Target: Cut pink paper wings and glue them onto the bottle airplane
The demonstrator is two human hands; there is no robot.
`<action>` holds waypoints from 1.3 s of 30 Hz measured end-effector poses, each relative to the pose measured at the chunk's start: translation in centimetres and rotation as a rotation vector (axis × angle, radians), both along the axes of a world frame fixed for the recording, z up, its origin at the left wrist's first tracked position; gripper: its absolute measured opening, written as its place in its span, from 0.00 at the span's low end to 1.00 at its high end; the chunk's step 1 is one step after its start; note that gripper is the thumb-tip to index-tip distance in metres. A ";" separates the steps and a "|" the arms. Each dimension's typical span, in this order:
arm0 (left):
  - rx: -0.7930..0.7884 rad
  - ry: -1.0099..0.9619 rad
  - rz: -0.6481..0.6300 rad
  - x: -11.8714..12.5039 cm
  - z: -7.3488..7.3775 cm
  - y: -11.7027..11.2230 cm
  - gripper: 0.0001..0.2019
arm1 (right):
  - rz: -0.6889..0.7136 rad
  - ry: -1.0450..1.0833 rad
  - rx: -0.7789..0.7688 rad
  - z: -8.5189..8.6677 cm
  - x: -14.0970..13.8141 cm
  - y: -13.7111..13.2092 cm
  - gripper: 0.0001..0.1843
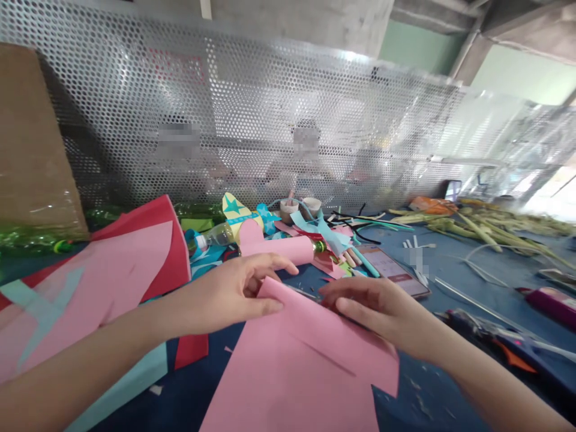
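Observation:
A sheet of pink paper (288,372) lies before me, its far edge bent over toward me in a loose, slanting fold. My left hand (245,294) grips the fold's upper left corner, thumb in front and fingers curled behind. At the right part of the fold, my right hand (373,306) holds the paper between the thumb and fingers, whose tips are partly hidden. Just beyond the hands, a bottle wrapped in pink paper (281,249) rests on its side. Behind it is another bottle with a yellow and blue paper wrap (243,225).
Red paper (175,240) and more pink paper (121,264) are piled at left. A phone (391,270) lies beyond my right hand. A glue gun (490,336) and a purple object (551,303) are at right. Perforated clear sheeting (270,90) stands behind the blue table (432,384).

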State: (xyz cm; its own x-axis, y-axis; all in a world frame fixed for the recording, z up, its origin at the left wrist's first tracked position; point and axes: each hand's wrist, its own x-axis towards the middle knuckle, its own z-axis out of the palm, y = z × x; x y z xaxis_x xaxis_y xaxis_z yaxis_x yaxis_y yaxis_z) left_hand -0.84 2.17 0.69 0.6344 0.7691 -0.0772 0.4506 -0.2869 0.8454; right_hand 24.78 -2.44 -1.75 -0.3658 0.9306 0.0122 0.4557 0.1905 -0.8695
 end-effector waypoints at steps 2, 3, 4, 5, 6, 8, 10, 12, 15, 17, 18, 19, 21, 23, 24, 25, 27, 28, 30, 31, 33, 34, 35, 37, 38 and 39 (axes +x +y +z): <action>-0.005 0.043 -0.001 0.3 0.2 -0.7 0.19 | 0.052 -0.003 -0.008 0.4 -0.9 -0.4 0.22; 0.001 0.056 0.000 0.4 0.3 -0.9 0.19 | 0.071 -0.010 0.000 0.5 -1.3 -0.5 0.21; 0.011 0.066 0.001 0.5 0.4 -1.1 0.19 | 0.083 -0.018 0.012 0.6 -1.7 -0.6 0.19; 0.025 0.075 0.004 0.5 0.4 -1.2 0.19 | 0.084 -0.026 0.028 0.6 -2.1 -0.6 0.18; 0.044 0.083 0.010 0.5 0.5 -1.3 0.19 | 0.076 -0.034 0.043 0.6 -2.3 -0.6 0.17; 0.087 0.103 0.035 0.4 0.5 -1.3 0.19 | 0.043 -0.036 0.068 0.4 -2.6 -0.5 0.16; 0.119 0.120 0.059 0.4 0.5 -1.3 0.19 | 0.024 -0.045 0.090 0.2 -2.7 -0.4 0.16; 0.130 0.115 0.072 0.4 0.4 -1.1 0.19 | 0.018 -0.063 0.111 0.2 -2.7 -0.3 0.16; 0.107 0.097 0.071 0.7 0.3 -0.9 0.14 | 0.007 -0.098 0.124 0.3 -2.9 -0.3 0.16; 0.092 0.086 0.075 1.0 0.4 -0.9 0.12 | 0.003 -0.107 0.117 0.4 -3.0 -0.3 0.14; 0.086 0.073 0.072 1.1 0.4 -0.9 0.12 | 0.011 -0.101 0.108 0.5 -3.1 -0.3 0.14; 0.083 0.056 0.067 1.1 0.5 -1.0 0.12 | 0.025 -0.089 0.100 0.5 -3.2 -0.4 0.14; 0.086 0.027 0.051 1.2 0.7 -1.2 0.11 | 0.042 -0.061 0.090 0.6 -3.4 -0.5 0.15; 0.111 0.038 0.040 1.2 0.9 -1.5 0.10 | 0.028 -0.049 0.089 0.6 -3.5 -0.7 0.15; 0.129 0.047 0.041 1.1 1.0 -1.6 0.10 | 0.014 -0.051 0.091 0.7 -3.6 -0.8 0.16; 0.137 0.052 0.042 1.1 1.1 -1.6 0.10 | 0.001 -0.052 0.089 0.8 -3.6 -0.8 0.16; 0.131 0.045 0.043 0.8 1.2 -1.4 0.11 | -0.005 -0.047 0.076 0.9 -3.5 -0.7 0.16; 0.121 0.034 0.042 0.6 1.2 -1.1 0.12 | -0.002 -0.038 0.060 1.0 -3.3 -0.6 0.17; 0.106 0.007 0.043 0.1 1.3 -0.2 0.12 | 0.012 -0.018 0.009 0.9 -2.7 -0.2 0.17; 0.105 -0.008 0.046 -0.2 1.3 0.4 0.12 | 0.016 -0.016 -0.019 0.8 -2.3 0.1 0.18; 0.105 -0.029 0.070 -1.0 1.5 1.6 0.12 | 0.026 -0.016 -0.069 0.6 -1.3 0.6 0.19; 0.108 -0.030 0.092 -1.3 1.5 2.1 0.11 | 0.034 -0.013 -0.084 0.5 -0.8 0.8 0.20; 0.109 -0.030 0.121 -1.6 1.6 2.6 0.11 | 0.045 -0.004 -0.093 0.4 -0.4 1.1 0.20; 0.081 -0.036 0.175 -2.1 1.7 3.2 0.10 | 0.074 0.022 -0.108 0.2 0.3 1.5 0.20; 0.051 -0.046 0.195 -2.3 1.6 3.4 0.10 | 0.080 0.032 -0.122 0.1 0.5 1.7 0.20; 0.017 -0.062 0.212 -2.4 1.5 3.6 0.10 | 0.072 0.037 -0.144 -0.1 0.6 1.9 0.20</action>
State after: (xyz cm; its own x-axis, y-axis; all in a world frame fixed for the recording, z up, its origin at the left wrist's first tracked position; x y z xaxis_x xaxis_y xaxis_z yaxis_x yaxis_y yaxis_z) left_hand -3.20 5.77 2.21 0.4612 0.8868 -0.0288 0.4497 -0.2057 0.8692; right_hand 25.40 -0.54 -1.86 -0.4337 0.8950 -0.1049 0.4123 0.0936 -0.9062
